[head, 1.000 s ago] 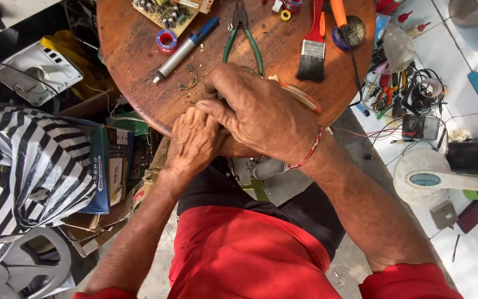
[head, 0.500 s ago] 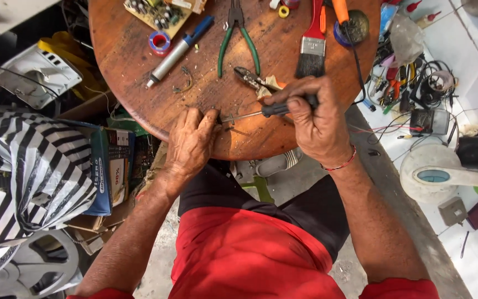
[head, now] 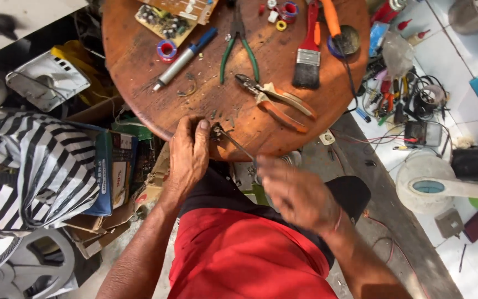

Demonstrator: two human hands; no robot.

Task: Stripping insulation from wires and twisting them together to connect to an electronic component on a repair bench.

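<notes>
Half a second ago the right hand [head: 297, 194] worked over the round wooden table [head: 139, 66]; now it has pulled back off the near edge, blurred, fingers closed round a thin metal-shafted screwdriver [head: 233, 143]. Its tip reaches a small dark part [head: 216, 132] at the near rim, pinned under the left hand [head: 189, 152], probably to steady it. Orange-handled pliers [head: 275, 101] lie just beyond.

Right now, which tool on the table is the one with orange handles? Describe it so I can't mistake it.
Start at the round wooden table. Near its front edge, right of centre, lie the orange-handled cutting pliers, pointing up-left. Unlike the green-handled needle-nose pliers beside them, their handles are pale orange and their head short.
</notes>
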